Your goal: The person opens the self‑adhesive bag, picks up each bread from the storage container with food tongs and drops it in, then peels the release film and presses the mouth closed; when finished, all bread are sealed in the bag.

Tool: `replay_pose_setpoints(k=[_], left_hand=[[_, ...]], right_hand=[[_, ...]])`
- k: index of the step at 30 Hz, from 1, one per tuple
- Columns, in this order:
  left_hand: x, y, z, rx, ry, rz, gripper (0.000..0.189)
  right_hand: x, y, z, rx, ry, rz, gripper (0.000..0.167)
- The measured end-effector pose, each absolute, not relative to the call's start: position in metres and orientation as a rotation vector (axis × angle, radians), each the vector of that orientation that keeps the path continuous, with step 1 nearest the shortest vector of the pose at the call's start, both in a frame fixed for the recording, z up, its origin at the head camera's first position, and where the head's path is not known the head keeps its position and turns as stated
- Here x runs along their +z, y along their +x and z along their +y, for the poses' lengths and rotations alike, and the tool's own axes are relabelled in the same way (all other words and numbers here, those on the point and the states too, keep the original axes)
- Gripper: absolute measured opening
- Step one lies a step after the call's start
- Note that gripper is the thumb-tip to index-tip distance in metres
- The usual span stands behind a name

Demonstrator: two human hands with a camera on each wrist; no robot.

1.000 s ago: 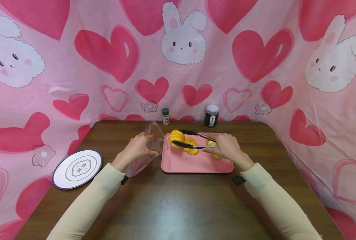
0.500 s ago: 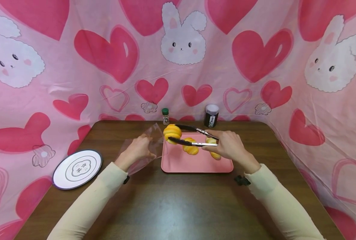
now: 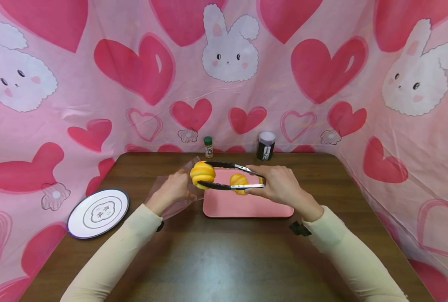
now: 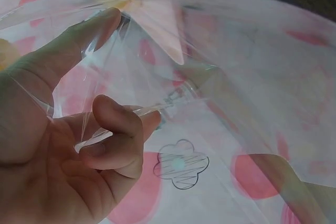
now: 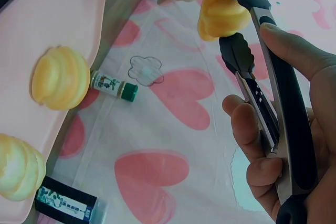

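Over the tray [image 3: 246, 208], the right hand [image 3: 282, 185] grasps a pair of tongs [image 3: 247, 186], the thumb along one arm and the fingers curled round the other. The tongs reach leftward above the tray, and their two dark tips clasp a yellow bun [image 3: 202, 174] from either side. So the bun sits well ahead of the hand, out at the far end of the tongs; no finger of the right hand touches it. It hangs in the air just off the tray's left end.

To the left of the tray, the left hand [image 3: 173, 188] has hold of a clear bag [image 4: 257, 72], fingers curled on the film and the thumb spread apart from them, pushing up against it. The bun is right beside this hand, and I can't tell whether it touches the bag.

A second bun [image 3: 239, 180] rests on the tray beneath the tongs; a third bun [image 5: 21, 167] lies on the tray too, mostly behind the right hand in the head view. Beyond the tray stand a green-capped shaker [image 3: 208, 147] and a dark jar [image 3: 266, 147]. Well to the tray's left is a white plate [image 3: 98, 212].
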State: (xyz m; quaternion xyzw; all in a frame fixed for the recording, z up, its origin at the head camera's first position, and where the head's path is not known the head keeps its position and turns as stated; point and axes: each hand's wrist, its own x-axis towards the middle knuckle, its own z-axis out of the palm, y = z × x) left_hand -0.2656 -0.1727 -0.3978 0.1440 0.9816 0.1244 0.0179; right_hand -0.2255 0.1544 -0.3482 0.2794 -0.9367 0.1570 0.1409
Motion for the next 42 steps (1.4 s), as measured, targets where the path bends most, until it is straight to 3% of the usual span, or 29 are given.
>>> replay_pose_setpoints(k=[3, 11, 18, 35, 42], left_hand=[[-0.397, -0.264, -0.173, 0.426, 0.444, 3.044, 0.053], [-0.391, -0.262, -0.174, 0.503, 0.541, 3.028, 0.076], [-0.388, -0.262, -0.172, 0.41, 0.516, 3.053, 0.085], [-0.387, -0.262, -0.169, 0.446, 0.617, 2.99, 0.086], [-0.385, -0.261, -0.167, 0.508, 0.649, 2.934, 0.098]], right_hand=[[-0.349, -0.224, 0.152, 0.419, 0.843, -2.7, 0.073], [-0.352, -0.223, 0.153, 0.311, 0.855, -2.691, 0.076], [-0.351, -0.222, 0.154, 0.232, 0.891, -2.701, 0.07], [-0.355, -0.225, 0.148, 0.139, 0.915, -2.622, 0.073], [-0.357, -0.228, 0.148, 0.09, 0.943, -2.568, 0.07]])
